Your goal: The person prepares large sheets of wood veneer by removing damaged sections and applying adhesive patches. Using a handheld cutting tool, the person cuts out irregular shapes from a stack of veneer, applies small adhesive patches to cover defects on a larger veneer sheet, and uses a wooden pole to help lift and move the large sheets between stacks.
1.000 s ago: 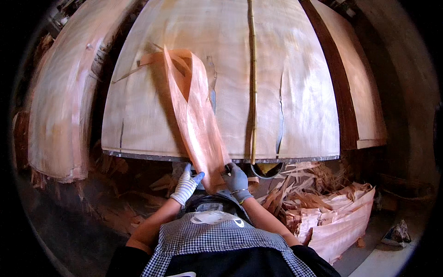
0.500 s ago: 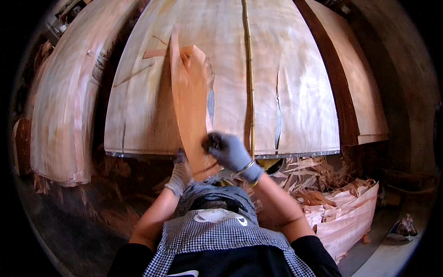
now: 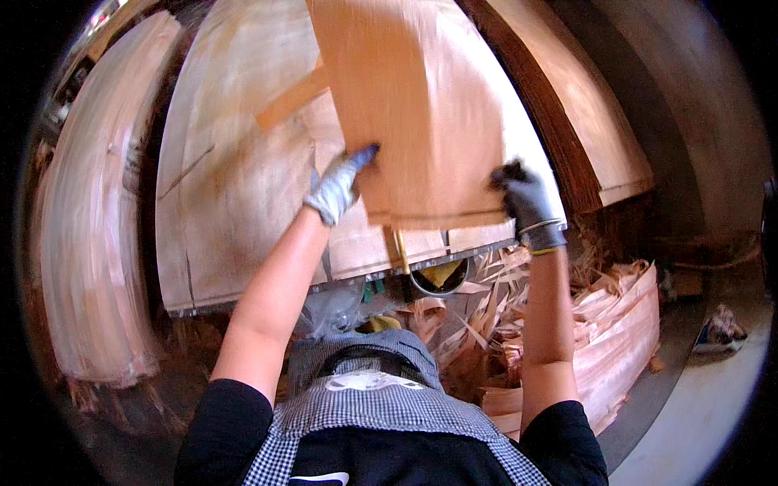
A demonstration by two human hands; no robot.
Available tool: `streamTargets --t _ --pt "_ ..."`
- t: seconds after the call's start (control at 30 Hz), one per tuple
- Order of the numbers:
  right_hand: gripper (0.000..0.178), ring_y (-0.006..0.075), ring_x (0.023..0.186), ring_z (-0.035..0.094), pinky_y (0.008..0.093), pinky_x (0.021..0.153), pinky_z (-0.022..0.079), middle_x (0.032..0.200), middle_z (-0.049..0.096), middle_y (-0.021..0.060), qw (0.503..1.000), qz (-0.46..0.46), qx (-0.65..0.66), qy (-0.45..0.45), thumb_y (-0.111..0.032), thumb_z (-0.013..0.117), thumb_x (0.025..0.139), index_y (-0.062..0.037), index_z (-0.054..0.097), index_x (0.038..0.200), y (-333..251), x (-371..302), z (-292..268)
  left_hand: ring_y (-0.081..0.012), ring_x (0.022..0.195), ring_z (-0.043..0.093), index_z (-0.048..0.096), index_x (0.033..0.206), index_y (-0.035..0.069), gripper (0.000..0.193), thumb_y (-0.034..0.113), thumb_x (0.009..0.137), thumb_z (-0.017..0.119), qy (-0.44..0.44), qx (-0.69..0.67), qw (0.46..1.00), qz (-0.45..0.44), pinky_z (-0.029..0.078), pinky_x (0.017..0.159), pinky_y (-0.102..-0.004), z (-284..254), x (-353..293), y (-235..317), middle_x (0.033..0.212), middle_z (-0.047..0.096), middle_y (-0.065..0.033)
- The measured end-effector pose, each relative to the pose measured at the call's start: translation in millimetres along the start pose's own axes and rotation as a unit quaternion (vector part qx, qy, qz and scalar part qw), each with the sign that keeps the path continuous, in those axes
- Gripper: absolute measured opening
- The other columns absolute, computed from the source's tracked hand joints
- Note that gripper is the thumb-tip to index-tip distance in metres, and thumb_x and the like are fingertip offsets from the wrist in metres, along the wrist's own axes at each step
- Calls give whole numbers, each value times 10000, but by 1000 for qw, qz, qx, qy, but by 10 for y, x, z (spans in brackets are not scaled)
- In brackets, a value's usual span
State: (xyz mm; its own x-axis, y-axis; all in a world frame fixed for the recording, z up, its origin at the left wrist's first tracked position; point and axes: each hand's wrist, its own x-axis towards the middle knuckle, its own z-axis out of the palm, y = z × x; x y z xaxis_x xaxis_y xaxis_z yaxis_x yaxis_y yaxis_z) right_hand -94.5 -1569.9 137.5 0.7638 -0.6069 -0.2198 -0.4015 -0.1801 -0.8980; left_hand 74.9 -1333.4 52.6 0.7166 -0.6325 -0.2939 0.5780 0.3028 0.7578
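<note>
A wide sheet of orange-brown wood veneer [image 3: 397,113] is stretched between my two gloved hands, raised over a stack of pale veneer sheets [image 3: 235,219]. My left hand [image 3: 342,180], in a light glove with dark fingertips, pinches its left edge. At the lower right corner my right hand [image 3: 523,194], in a grey glove, grips the other edge. A narrow veneer strip [image 3: 293,99] sticks out from behind the sheet on the left. The lower end of a yellow bamboo stick [image 3: 400,251] shows below the sheet; the rest is hidden behind it.
More veneer stacks stand at the left [image 3: 93,211] and the right [image 3: 583,105]. Below the middle stack's near edge sits a round dark container [image 3: 440,279] with something yellow inside. Torn veneer scraps [image 3: 494,300] and a bundle of veneer offcuts [image 3: 620,324] lie at the lower right.
The veneer, narrow and folded before, is now spread wide. My right hand has moved right and up with its edge, my left hand up. My view has turned slightly.
</note>
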Motion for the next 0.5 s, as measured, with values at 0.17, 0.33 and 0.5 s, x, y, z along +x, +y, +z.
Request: streamTargets --t 0.17,0.33,0.5 --pt "155 135 503 536 279 440 424 614 598 57 989 137 32 32 -130 662 697 9 632 755 1743 150 170 -197 819 567 560 1007 -22 483 348 717 672 76 84 984 -138 467 714 -330 -169 -128 -909 899 603 -101" --pt "255 183 563 585 310 528 453 640 616 118 986 115 -90 79 -207 660 669 7 636 806 2119 237 283 -241 746 552 585 890 -51 540 473 758 556 -24 513 854 -84 431 699 -338 -99 29 -1130 799 602 -136" --pt "217 227 598 604 331 543 467 661 608 144 983 53 -161 71 -199 612 692 -19 626 812 2172 175 338 -355 846 575 563 919 -39 488 421 755 556 54 642 764 -33 431 761 -393 -41 -98 -1047 890 598 -231"
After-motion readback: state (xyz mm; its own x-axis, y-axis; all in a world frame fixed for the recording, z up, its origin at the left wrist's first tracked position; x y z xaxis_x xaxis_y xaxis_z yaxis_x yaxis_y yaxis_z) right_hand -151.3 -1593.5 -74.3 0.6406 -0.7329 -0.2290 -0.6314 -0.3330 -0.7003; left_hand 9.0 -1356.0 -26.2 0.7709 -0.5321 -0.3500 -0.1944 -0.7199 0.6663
